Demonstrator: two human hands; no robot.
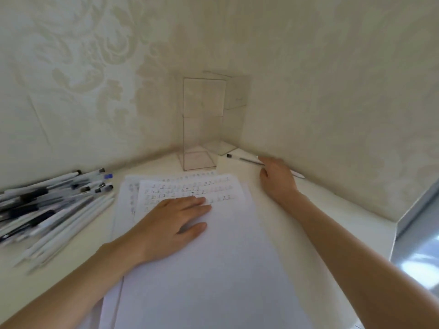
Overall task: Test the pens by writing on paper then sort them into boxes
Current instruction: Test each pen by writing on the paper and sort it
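Nearest, cut off at the bottom edge: paper (213,269) stacked on the surface (292,245), faint marks at its far end partly hidden under left hand (171,222), laid flat, fingers straight. Leftward, pens (47,210) heaped, blurred, cropped by the frame. Farther, right hand (276,179) curled round pen (244,160), barrel partly covered. Clear boxes (202,122) in the corner, edges faint.

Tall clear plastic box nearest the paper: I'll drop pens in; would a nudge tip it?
Probably: the tall clear plastic box stands high on a narrow base and looks empty, so light. It may slide on the smooth white tabletop.
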